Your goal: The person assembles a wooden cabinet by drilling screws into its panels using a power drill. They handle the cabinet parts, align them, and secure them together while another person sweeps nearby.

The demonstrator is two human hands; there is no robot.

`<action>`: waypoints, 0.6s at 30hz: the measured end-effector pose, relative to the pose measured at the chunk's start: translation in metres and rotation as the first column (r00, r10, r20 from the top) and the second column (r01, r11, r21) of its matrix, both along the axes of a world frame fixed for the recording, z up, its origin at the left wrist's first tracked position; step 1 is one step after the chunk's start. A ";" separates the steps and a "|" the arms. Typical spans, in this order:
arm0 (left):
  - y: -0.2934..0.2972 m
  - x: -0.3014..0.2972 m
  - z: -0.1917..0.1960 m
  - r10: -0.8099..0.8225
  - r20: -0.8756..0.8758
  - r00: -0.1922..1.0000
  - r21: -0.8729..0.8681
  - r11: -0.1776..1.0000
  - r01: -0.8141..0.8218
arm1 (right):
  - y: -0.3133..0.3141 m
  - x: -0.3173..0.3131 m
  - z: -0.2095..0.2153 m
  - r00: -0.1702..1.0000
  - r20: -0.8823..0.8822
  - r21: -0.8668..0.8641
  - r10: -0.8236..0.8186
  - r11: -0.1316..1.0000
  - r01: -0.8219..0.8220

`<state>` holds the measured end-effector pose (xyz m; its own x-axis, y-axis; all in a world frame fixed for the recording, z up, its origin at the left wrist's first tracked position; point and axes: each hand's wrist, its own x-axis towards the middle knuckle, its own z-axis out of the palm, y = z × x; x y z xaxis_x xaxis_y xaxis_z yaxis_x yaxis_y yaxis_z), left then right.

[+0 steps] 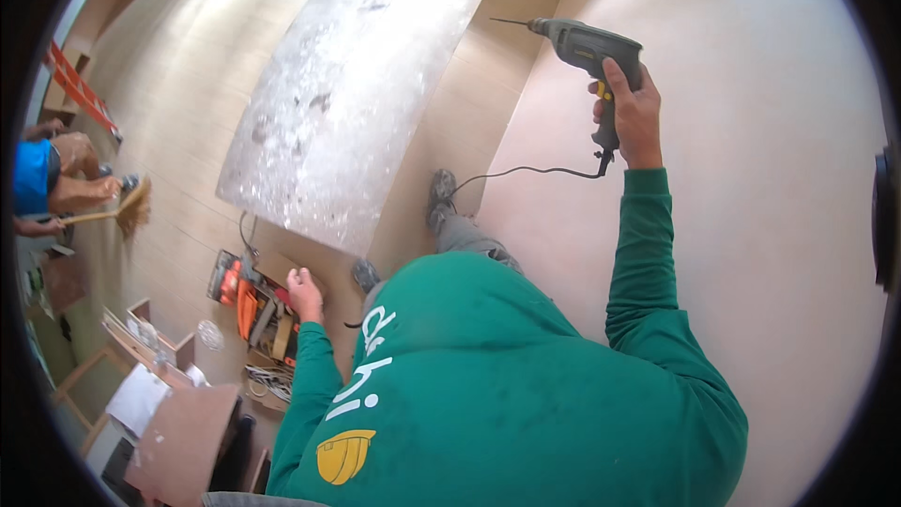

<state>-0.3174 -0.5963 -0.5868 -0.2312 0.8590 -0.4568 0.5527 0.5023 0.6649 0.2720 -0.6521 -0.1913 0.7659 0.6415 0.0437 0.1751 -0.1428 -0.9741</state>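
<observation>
My right hand (pixel 631 115) is wrapped around the handle of a dark corded power drill (pixel 587 49), a finger on its yellow trigger. The drill is raised at the right, and its long thin bit (pixel 510 21) points left, apart from any surface. The black cord (pixel 535 170) hangs from the handle and runs left toward my shoe. My left hand (pixel 305 296) is low on the left with loosely bent fingers, and I see nothing held in it. It is beside a box of tools (pixel 272 324) holding orange and wooden-looking pieces; part of the box lies behind my arm.
A large, stained grey board or tabletop (pixel 324 113) spans the middle. The pale wall (pixel 751 225) rises at the right. At the far left a person in blue (pixel 66 174) holds a broom (pixel 131 207). Orange ladder parts (pixel 83 92) and wooden furniture pieces (pixel 178 441) are also at the left.
</observation>
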 end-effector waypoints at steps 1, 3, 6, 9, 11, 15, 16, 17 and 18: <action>-0.004 0.026 0.021 -0.051 -0.031 0.998 0.026 0.998 0.052 | -0.001 0.016 -0.009 0.999 -0.037 -0.018 0.016 1.000 -0.017; 0.012 0.063 0.015 -0.257 -0.148 0.955 0.089 0.958 0.271 | 0.009 0.057 -0.027 0.997 -0.074 -0.022 -0.003 1.000 0.002; 0.043 0.123 0.056 -0.349 -0.137 0.927 0.049 0.932 0.358 | 0.064 0.086 -0.016 0.997 -0.083 -0.113 -0.003 0.994 -0.006; 0.036 0.161 0.103 -0.369 -0.070 0.927 0.026 0.928 0.371 | 0.093 0.101 -0.005 0.995 -0.089 -0.200 0.036 0.978 -0.053; 0.051 0.188 0.119 -0.419 -0.089 0.904 0.036 0.905 0.423 | 0.120 0.120 -0.003 0.994 -0.080 -0.210 0.072 0.974 -0.088; 0.089 0.244 0.122 -0.521 -0.142 0.841 0.064 0.843 0.533 | 0.169 0.154 -0.020 0.979 -0.086 -0.243 0.186 0.949 -0.201; 0.105 0.259 0.122 -0.541 -0.144 0.828 0.080 0.828 0.555 | 0.183 0.157 -0.022 0.974 -0.084 -0.250 0.211 0.942 -0.225; 0.121 0.278 0.120 -0.542 -0.110 0.833 0.104 0.827 0.552 | 0.196 0.159 -0.026 0.969 -0.084 -0.257 0.234 0.934 -0.248; 0.139 0.302 0.115 -0.543 -0.078 0.836 0.132 0.826 0.548 | 0.208 0.164 -0.031 0.963 -0.082 -0.260 0.256 0.927 -0.269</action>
<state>-0.0153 -0.4572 -0.4721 0.2811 0.9048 -0.3197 0.7328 0.0127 0.6804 0.4360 -0.4439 -0.2224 0.5654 0.8032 -0.1876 0.1981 -0.3531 -0.9144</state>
